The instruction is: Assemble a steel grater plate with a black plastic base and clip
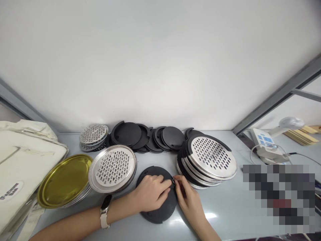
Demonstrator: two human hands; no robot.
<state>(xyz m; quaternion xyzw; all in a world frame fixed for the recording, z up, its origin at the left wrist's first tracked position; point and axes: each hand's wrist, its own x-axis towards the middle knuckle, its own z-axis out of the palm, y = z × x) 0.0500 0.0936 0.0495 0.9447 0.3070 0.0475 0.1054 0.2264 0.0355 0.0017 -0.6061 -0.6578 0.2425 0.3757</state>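
Front-left of the stacked round silver perforated metal plates (212, 154), a round black disc (164, 211) lies under the left hand (152, 193), its fingers curled, hold unclear, the right hand (187, 192) pinching a small shiny piece (173, 182) at the disc's rim.

The disc (167, 206) looks matt plastic, the grater (212, 152) rough, shiny metal, the dish (65, 180) smooth, glossy metal, the desk (225, 207) glossy.

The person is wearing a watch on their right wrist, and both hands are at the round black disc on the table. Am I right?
Almost! The watch is on the left wrist, not the right; the head view shows it. The left hand and right hand are indeed both at the black disc.
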